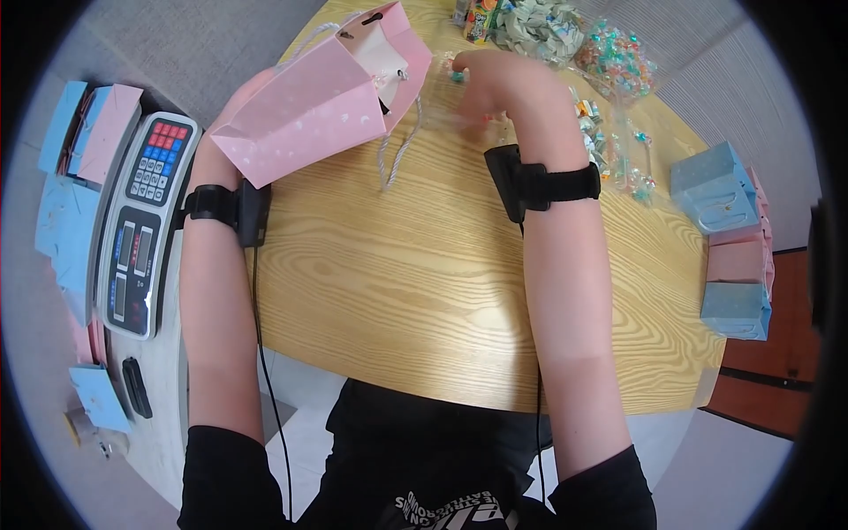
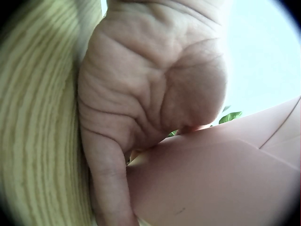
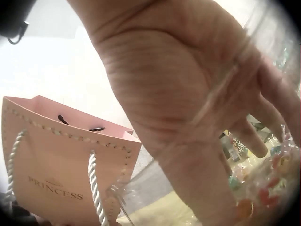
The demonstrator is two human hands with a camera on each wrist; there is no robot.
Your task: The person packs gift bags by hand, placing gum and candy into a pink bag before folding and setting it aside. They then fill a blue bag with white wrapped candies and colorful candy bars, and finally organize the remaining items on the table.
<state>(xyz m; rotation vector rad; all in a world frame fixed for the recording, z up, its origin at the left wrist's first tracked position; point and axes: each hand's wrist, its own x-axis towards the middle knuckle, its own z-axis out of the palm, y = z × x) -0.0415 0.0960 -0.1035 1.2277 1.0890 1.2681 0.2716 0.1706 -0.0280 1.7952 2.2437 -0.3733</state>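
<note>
A pink paper gift bag lies tilted over the table, its mouth toward the upper right and a white rope handle hanging down. My left hand grips the bag from its far left side, palm close to the tabletop, most fingers hidden. The right wrist view shows "PRINCESS" printed on the bag's front. My right hand is inside a clear plastic container, its fingers spread and reaching down. Wrapped candies in several colours lie close by those fingertips.
A digital scale stands at the left, with blue and pink gift bags beyond it. More gift bags line the right edge. Green-and-white wrapped sweets, a plastic bag of colourful candies and a yellow can are at the back.
</note>
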